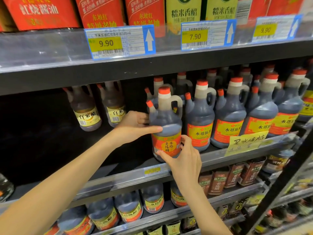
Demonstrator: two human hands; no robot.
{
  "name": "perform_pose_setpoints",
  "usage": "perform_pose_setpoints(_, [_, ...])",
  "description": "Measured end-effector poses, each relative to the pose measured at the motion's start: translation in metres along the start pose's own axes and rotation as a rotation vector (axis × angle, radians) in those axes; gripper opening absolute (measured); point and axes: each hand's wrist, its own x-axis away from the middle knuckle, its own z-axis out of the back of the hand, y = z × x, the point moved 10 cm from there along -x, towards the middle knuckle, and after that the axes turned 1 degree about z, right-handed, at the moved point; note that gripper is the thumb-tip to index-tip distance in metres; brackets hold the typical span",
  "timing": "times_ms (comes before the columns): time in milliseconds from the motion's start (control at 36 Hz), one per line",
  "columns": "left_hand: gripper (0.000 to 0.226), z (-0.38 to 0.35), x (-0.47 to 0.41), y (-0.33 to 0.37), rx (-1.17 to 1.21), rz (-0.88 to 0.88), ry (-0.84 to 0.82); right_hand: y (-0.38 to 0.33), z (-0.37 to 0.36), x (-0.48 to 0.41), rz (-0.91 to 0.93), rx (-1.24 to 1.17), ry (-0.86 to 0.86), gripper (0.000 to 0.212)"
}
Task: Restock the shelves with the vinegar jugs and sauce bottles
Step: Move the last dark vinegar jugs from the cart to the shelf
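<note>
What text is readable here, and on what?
"9.90": left price tag
"7.90": middle price tag
"9.90": right price tag
"东坡红": red top-shelf labels
"糯米香醋": green top-shelf bottles
"白米醋": pale-label jugs
"水塔陈醋": shelved jugs
"水塔老陈醋": held jug
Handwritten yellow note, tag fine print: too blurred.

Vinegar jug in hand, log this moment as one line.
step: shelving | vinegar jug: upright, middle shelf front, left of matching jugs | left hand: grips its shoulder | right hand: grips its labelled base
</note>
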Motion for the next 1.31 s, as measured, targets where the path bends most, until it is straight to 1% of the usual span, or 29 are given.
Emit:
perform_pose_setpoints(111, [0.037, -0.001, -0.002, 0.001, 0.027, -0.012, -0.008, 0.000, 0.002, -0.003, -0.004, -0.026, 0.032, 0.076])
perform_pose_setpoints(194, [0.035, 0.000, -0.006, 0.003, 0.021, -0.018, 0.001, -0.005, 0.005, -0.008, 0.027, 0.028, 0.061, 0.072])
perform_pose_setpoints(306, [0.026, 0.003, -0.012, 0.003, -0.029, -0.023, 0.011, -0.009, 0.009, -0.014, 0.064, 0.103, 0.072, 0.067])
perform_pose_setpoints(417, [0.029, 0.003, -0.013, 0.004, -0.052, -0.034, 0.007, -0.009, 0.009, -0.018, 0.077, 0.111, 0.020, 0.066])
perform_pose_setpoints(583, [0.024, 0.003, -0.022, 0.003, -0.092, -0.040, 0.036, -0.009, 0.005, -0.026, 0.064, 0.102, -0.049, 0.068])
perform_pose_setpoints(694, [0.028, 0.003, -0.025, 0.005, -0.085, -0.059, 0.032, -0.010, 0.004, -0.029, 0.050, 0.120, -0.058, 0.067])
perform_pose_setpoints(778, [0.027, 0.003, -0.027, 0.003, -0.076, -0.064, 0.027, -0.010, 0.003, -0.030, 0.044, 0.145, -0.056, 0.068])
perform_pose_setpoints(861, [0.032, 0.002, -0.027, 0.001, -0.070, -0.069, 0.025, -0.010, 0.003, -0.029, 0.031, 0.163, -0.059, 0.069])
perform_pose_setpoints(972, [0.031, 0.001, -0.026, -0.003, -0.041, -0.054, 0.048, -0.011, 0.005, -0.030, 0.030, 0.210, -0.081, 0.069])
perform_pose_setpoints(1056, [0.039, -0.001, -0.025, -0.005, -0.083, -0.061, 0.058, -0.016, 0.007, -0.032, 0.067, 0.259, -0.106, 0.071])
perform_pose_setpoints(1139, [0.046, -0.004, -0.022, -0.004, -0.143, -0.064, 0.057, -0.022, 0.010, -0.036, 0.109, 0.296, -0.142, 0.068])
perform_pose_setpoints(1222, [0.059, -0.010, -0.015, -0.003, -0.238, -0.057, -0.012, -0.027, 0.016, -0.039, 0.157, 0.352, -0.176, 0.063])
perform_pose_setpoints(1250, [0.065, -0.013, -0.012, -0.004, -0.296, -0.050, -0.051, -0.028, 0.017, -0.040, 0.171, 0.379, -0.195, 0.061])
perform_pose_setpoints(1306, [0.079, -0.015, -0.005, -0.009, -0.485, -0.026, -0.095, -0.029, 0.017, -0.040, 0.209, 0.433, -0.246, 0.055])
